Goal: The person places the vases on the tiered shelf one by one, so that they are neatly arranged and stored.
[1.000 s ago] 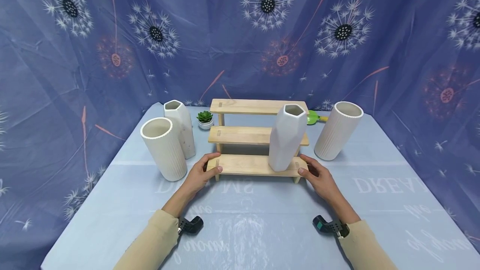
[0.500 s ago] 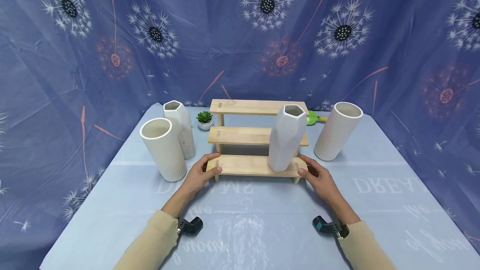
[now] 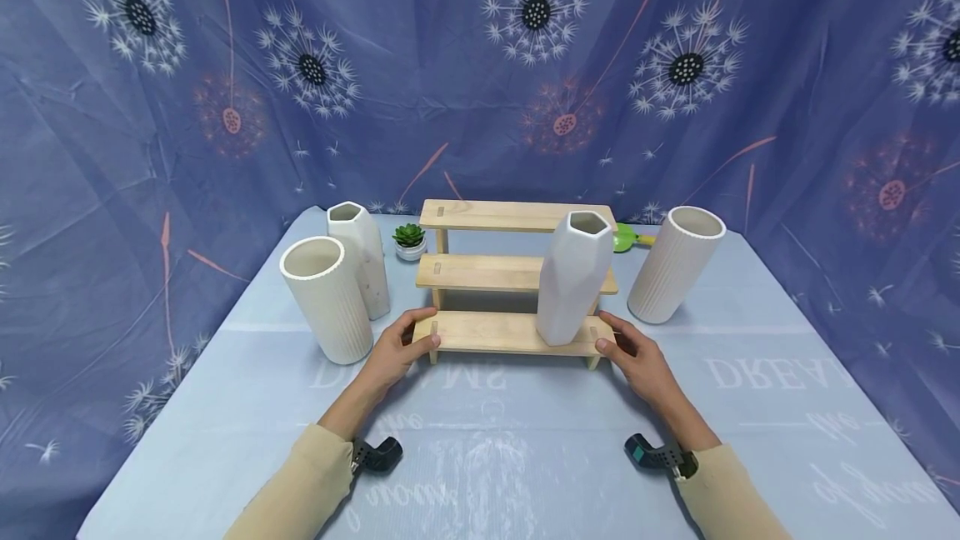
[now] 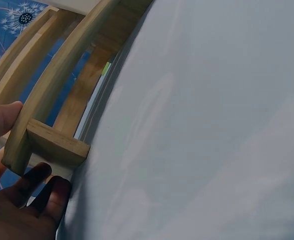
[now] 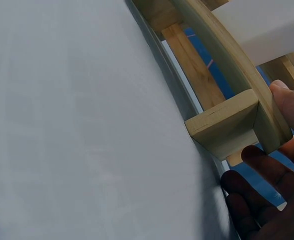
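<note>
A three-tier wooden display stand [image 3: 480, 332] stands mid-table in the head view. My left hand [image 3: 392, 355] grips the left end of its lowest step, thumb at the front edge and fingers round the side. At the opposite end, my right hand [image 3: 639, 363] holds that same step in a like manner. Upright on the right part of this step is a white faceted vase [image 3: 573, 286]. In the left wrist view the thumb [image 4: 4, 120] presses the board's edge above its leg. The right wrist view has the other thumb [image 5: 289, 100] against the board, fingers curled below.
Left of the stand are a ribbed white vase [image 3: 333, 307], a second faceted vase [image 3: 367, 261] behind it, and a small potted succulent [image 3: 410, 241]. On the right stands another ribbed vase [image 3: 672, 269], with a green tool [image 3: 624, 236] behind. A blue dandelion-print curtain [image 3: 450, 65] backs the table.
</note>
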Demonstrator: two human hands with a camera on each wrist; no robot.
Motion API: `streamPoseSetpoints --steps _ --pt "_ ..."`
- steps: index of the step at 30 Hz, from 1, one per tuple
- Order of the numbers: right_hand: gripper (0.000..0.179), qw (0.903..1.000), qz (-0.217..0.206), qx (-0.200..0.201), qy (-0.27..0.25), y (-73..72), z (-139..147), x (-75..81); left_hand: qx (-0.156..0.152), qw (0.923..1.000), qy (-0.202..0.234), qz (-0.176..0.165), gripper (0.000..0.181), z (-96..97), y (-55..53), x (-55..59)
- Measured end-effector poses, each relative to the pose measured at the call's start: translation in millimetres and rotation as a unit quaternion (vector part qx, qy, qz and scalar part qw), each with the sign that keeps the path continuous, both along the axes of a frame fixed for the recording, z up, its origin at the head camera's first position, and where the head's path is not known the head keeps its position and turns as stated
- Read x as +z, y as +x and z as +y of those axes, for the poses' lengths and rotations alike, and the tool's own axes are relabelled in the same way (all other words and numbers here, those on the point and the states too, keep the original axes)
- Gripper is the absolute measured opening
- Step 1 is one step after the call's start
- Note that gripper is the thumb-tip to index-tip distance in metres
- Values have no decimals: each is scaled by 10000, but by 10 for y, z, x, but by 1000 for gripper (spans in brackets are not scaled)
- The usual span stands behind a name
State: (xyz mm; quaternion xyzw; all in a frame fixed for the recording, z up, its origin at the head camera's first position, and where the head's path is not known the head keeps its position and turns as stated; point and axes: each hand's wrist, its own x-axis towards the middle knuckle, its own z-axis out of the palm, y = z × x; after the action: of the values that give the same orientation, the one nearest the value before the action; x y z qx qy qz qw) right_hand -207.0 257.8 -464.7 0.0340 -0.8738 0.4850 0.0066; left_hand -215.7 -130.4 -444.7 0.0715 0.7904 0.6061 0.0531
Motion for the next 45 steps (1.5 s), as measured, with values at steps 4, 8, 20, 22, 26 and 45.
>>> streamPoseSetpoints --steps 4,8,20,22,26,45 --pt "58 10000 32 15 -14 2 10 -19 78 9999 -52 50 50 -23 -28 -115" --pt "59 10000 59 2 -18 -4 18 -34 111 9998 -122 116 50 -32 20 -116" --pt "58 9999 101 10 -14 -13 29 -49 562 9983 -137 9 47 -96 211 -55" --pt "58 9999 113 22 -18 -16 30 -53 624 9980 -72 28 47 -108 252 -40" --pt "58 9999 111 19 -43 -11 27 -47 866 9961 120 108 46 -142 343 0" --pt "59 9999 38 37 -113 21 9 -5 2178 9735 616 321 38 -356 653 127"
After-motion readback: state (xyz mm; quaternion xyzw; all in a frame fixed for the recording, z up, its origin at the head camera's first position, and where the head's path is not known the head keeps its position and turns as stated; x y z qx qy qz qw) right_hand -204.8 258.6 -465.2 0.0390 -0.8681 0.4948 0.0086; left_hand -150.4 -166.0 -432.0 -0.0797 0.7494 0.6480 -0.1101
